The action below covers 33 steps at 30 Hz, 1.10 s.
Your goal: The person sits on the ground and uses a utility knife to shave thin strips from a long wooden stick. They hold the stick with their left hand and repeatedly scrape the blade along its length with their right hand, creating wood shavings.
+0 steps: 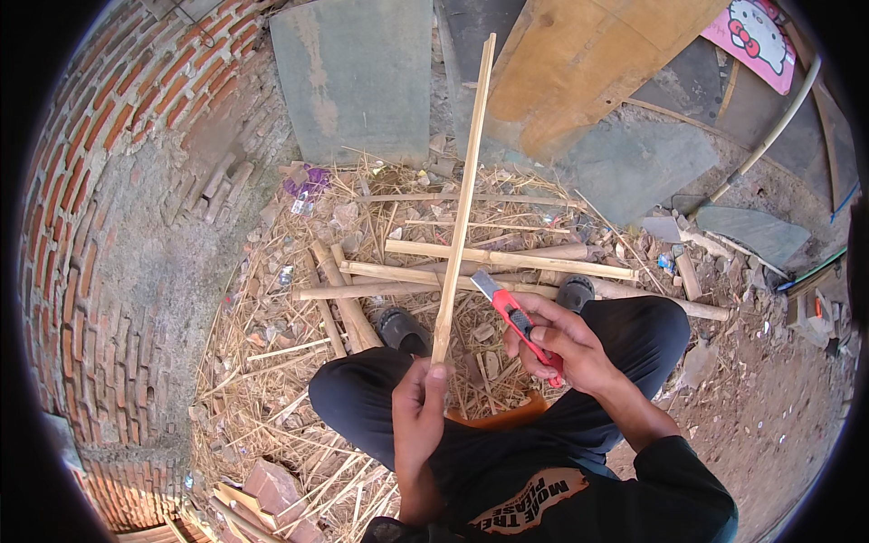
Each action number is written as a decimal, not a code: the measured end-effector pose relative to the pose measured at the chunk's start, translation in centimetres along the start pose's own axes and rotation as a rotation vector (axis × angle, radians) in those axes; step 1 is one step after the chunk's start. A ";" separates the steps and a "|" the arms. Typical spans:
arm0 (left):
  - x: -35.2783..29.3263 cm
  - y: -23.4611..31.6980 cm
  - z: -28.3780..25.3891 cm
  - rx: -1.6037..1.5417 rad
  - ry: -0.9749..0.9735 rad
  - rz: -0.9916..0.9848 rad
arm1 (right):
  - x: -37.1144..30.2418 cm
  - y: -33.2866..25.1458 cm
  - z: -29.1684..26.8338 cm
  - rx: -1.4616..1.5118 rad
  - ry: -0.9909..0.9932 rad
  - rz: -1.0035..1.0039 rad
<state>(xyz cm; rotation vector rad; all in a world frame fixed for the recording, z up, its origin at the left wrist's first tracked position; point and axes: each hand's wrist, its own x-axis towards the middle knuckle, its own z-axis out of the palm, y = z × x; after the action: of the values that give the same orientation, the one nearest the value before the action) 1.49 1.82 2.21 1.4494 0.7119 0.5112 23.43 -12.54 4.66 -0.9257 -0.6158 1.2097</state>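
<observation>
The person sits low with knees apart, which leaves working room between the legs and keeps both hands close to the body.

The left hand [418, 403] grips the near end of a long thin bamboo strip [462, 204], fingers [434, 373] closed around it. Held at the very end, the strip points straight away from the body, rising over the ground, so nearly its whole length is free for the blade.

The right hand [566, 339] is wrapped around a red utility knife [518, 319], fingers pressed together on the handle, with the blade end pointing up-left toward the strip. Blade and strip are near but apart; I judge the knife is poised beside the strip, not cutting.

Beyond the hands, two dark shoes [403, 328] rest on the littered ground. Just past them lie thicker bamboo poles [507, 260] crosswise on straw, probably stock kept within reach.

Farther out, grey slabs [353, 77] and a wooden board [579, 63] lean at the back. A curved brick wall [118, 181] closes the left side.
</observation>
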 end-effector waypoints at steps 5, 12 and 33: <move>-0.2 0.5 0.3 -0.011 -0.009 -0.022 | -0.2 0.5 0.1 -0.098 -0.025 -0.114; -0.2 0.4 0.3 -0.010 -0.028 -0.022 | -0.8 0.2 0.7 -0.112 -0.027 -0.116; -1.2 2.4 1.5 0.134 -0.013 0.033 | 0.4 -0.2 1.4 -1.425 0.247 -0.699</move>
<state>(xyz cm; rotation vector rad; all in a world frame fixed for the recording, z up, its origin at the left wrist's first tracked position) 2.00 0.08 4.67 1.5904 0.7237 0.4867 22.50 -11.78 5.51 -1.7508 -1.4820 -0.1503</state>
